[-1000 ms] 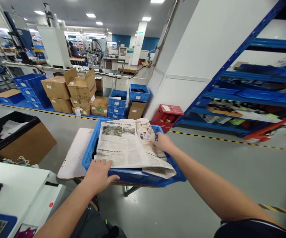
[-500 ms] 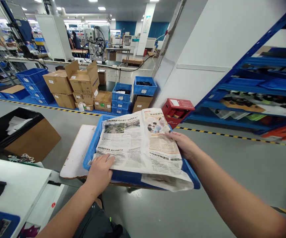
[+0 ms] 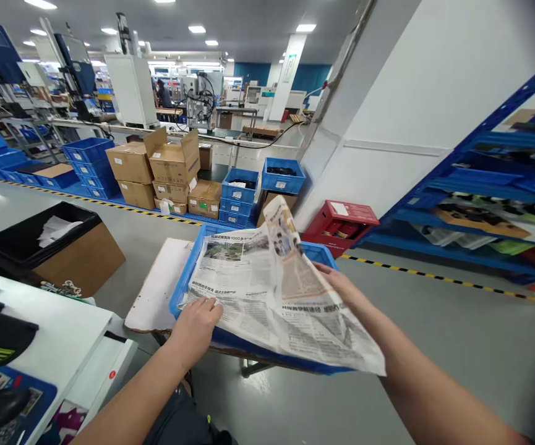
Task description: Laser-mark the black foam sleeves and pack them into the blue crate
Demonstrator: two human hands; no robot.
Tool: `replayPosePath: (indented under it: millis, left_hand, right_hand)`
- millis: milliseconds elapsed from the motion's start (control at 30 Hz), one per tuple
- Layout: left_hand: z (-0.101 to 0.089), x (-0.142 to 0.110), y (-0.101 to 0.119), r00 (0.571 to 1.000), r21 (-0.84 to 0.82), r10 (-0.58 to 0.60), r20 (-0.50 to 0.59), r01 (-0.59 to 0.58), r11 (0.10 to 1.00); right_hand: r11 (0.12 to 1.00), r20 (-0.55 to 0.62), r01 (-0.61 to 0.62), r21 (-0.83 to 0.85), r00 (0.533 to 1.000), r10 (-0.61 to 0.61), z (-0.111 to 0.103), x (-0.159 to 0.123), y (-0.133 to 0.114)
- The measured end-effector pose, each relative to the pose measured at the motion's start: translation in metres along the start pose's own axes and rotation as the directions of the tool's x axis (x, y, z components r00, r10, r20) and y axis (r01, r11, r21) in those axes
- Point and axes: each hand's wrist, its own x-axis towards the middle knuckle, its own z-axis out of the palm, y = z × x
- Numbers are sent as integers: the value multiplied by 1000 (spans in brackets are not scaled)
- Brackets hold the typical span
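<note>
A printed newspaper (image 3: 248,272) lies over a blue plastic crate (image 3: 184,281) on a stand in front of me. Its right part is raised in a creased flap, and one corner hangs past the crate's near right side. My left hand (image 3: 198,327) is closed on the newspaper's near left edge, at the crate's rim, with the thumb hidden. At the right edge of the sheet, my right hand (image 3: 339,285) is partly behind the raised paper. Some of its fingertips are covered, so their grip is unclear. The newspaper hides most of the crate's inside.
A white board (image 3: 158,287) lies under the crate's left side. On the left are a lined waste box (image 3: 81,259) and a white desk (image 3: 54,327). Cartons (image 3: 172,164) and stacked blue crates (image 3: 238,194) stand beyond. A red box (image 3: 341,222) stands by the wall, near shelving (image 3: 475,228).
The right side of the newspaper has been lifted and folded up into a flap. My right hand has gone partly behind its edge. My left hand stays at the near left edge.
</note>
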Motion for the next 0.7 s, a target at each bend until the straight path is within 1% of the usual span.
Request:
replayPosePath:
  millis: [67,100,133,167,200,267,300,367,400,467,533,600,667,700]
  left_hand:
    - [-5,-1,1,999,18,-16,52,15,1000]
    - [-7,-1,2,997,17,-23,76,22,1000]
    - [-9,0,3,995,10,-30,91,29,1000]
    - [-10,1,4,994,-4,-35,100,36,999]
    - [-10,2,5,994,-19,-41,105,44,999]
    - [-12,5,6,991,-38,-59,116,64,997]
    - [-13,7,7,989,-39,-67,131,73,997]
    - [-16,9,9,982,-15,-80,174,84,996]
    - [-18,9,11,979,10,-86,187,86,996]
    - [-21,6,18,979,78,-100,177,87,993]
    - [-21,1,28,987,138,-91,129,73,988]
    - [-19,-4,37,997,153,-43,64,32,988]
    - [-17,-6,42,1000,127,-1,10,0,992]
    - [-16,-6,42,1000,108,-2,-5,3,994]
  right_hand:
    - [980,-132,-83,-180,990,59,-17,2,0]
    - [947,-205,-126,-297,977,66,-24,2,1]
    - [892,-258,-163,-422,965,54,-28,2,3]
    - [821,-283,-185,-541,959,30,-29,0,6]
    - [740,-283,-192,-644,959,3,-27,-2,10]
    - [594,-240,-168,-787,970,-43,-16,-7,15]
    - [558,-216,-147,-816,975,-59,-9,-9,16]
    - [540,-203,-121,-833,974,-96,0,-12,15]
    - [530,-215,-120,-839,969,-119,1,-13,12]
    - [509,-279,-154,-847,944,-177,-5,-14,7]
    - [463,-318,-191,-865,924,-212,-15,-14,5]
    - [403,-285,-188,-896,938,-196,-20,-13,8]
    - [352,-202,-143,-925,969,-139,-17,-10,16]
    - [335,-163,-116,-935,980,-114,-13,-9,20]
